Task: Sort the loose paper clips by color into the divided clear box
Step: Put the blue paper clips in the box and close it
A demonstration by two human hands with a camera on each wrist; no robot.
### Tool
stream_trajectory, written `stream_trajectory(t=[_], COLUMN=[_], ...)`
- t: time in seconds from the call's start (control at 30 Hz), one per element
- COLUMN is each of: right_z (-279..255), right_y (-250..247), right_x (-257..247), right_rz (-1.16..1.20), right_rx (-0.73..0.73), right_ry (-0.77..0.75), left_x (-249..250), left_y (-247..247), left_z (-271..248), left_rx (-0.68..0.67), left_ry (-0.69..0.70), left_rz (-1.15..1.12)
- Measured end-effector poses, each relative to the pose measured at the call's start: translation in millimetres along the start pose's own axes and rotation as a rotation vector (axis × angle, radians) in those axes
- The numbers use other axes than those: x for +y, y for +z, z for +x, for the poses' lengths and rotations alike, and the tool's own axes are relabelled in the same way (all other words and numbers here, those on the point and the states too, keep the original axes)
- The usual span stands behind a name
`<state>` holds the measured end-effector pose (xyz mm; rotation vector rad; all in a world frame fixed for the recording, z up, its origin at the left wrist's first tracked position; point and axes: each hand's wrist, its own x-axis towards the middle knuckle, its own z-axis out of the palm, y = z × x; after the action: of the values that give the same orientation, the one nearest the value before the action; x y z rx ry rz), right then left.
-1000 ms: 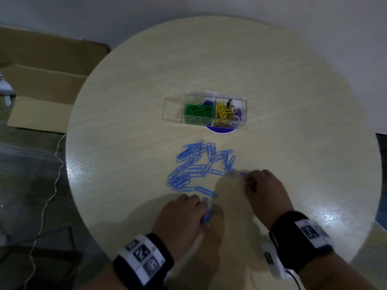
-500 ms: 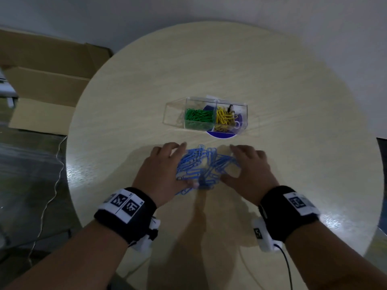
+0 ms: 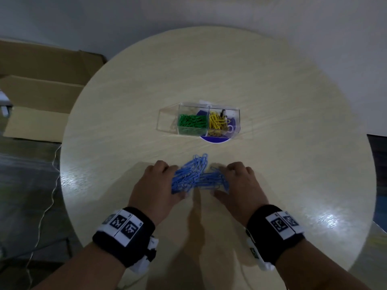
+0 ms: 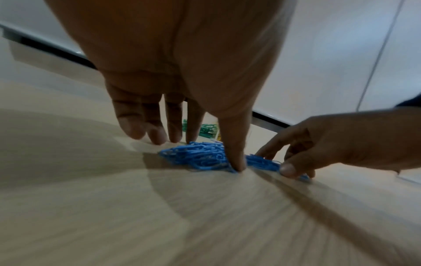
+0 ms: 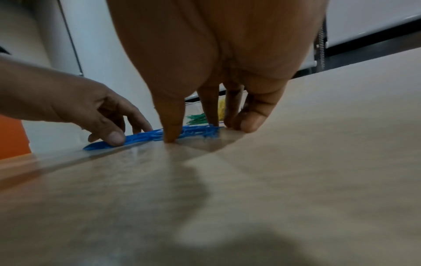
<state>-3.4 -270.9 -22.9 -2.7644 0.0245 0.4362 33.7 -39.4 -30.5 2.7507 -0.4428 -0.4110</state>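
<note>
A heap of blue paper clips (image 3: 195,176) lies on the round wooden table (image 3: 282,105), near me. My left hand (image 3: 161,183) flanks the heap on the left and my right hand (image 3: 238,183) on the right, fingertips on the tabletop, raking the clips together. In the left wrist view my left thumb (image 4: 235,158) presses on the blue clips (image 4: 200,158); in the right wrist view my right thumb (image 5: 173,129) presses into them (image 5: 145,135). Beyond stands the divided clear box (image 3: 236,122), with green clips (image 3: 191,121) in one compartment and yellow clips (image 3: 216,122) beside them.
The box's clear lid (image 3: 167,120) lies open to its left, and a purple disc (image 3: 215,139) shows under the box. Brown cardboard boxes (image 3: 41,91) and a thin cable (image 3: 47,197) are on the floor past the table's left edge.
Both hands moved from the near table edge to either side of the blue clips, then drew together. The spread-out clips are now bunched into a tighter heap, pulled slightly toward me.
</note>
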Motion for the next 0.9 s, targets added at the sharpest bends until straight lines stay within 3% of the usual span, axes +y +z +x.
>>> stream_trajectory(t=[0.53, 0.9], right_z=[3, -2], right_y=[4, -7], right_x=[-10, 10], right_rz=[-0.001, 0.114], right_rx=[-0.065, -0.087], right_ry=[-0.131, -0.044], left_x=[-9, 4], left_y=[1, -1], left_z=[-28, -22], left_rx=[-0.01, -0.016], left_ry=[-0.023, 0.017], left_rz=[-0.011, 0.006])
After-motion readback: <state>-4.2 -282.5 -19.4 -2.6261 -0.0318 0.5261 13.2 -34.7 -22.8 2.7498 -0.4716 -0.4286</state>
